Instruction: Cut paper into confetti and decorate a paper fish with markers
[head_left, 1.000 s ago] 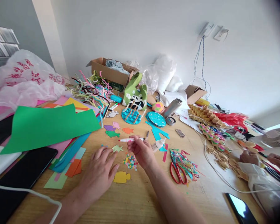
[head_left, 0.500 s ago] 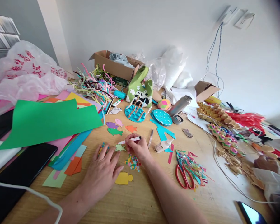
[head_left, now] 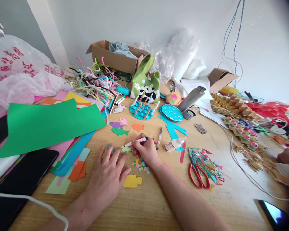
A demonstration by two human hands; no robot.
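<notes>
My right hand (head_left: 145, 151) pinches a white marker (head_left: 141, 140) with a black end, its tip over a small light-green paper fish (head_left: 126, 149). Flat on the table lies my left hand (head_left: 107, 171), fingers apart, the fingertips at the fish's left edge and partly covering it. Colourful paper dots (head_left: 141, 165) are piled under my right hand, and more dots peek out behind my left fingers. Closer to me is a yellow paper fish (head_left: 132, 181). Purple (head_left: 115, 124), green (head_left: 120, 132), pink (head_left: 124, 121) and orange (head_left: 137, 127) paper fish lie beyond my hands.
To the right are a pen (head_left: 159, 138), a glue bottle (head_left: 173, 144), red-handled scissors (head_left: 195, 176) and paper scraps (head_left: 204, 162). Green paper (head_left: 50, 128) tops a stack at left. A steel flask (head_left: 192, 98) leans behind. Another person's hand (head_left: 285, 157) shows at the right edge.
The camera view has shifted slightly, so most things on the table appear a little further right. Both hands keep their places around the light-green fish, and the marker stays in my right hand.
</notes>
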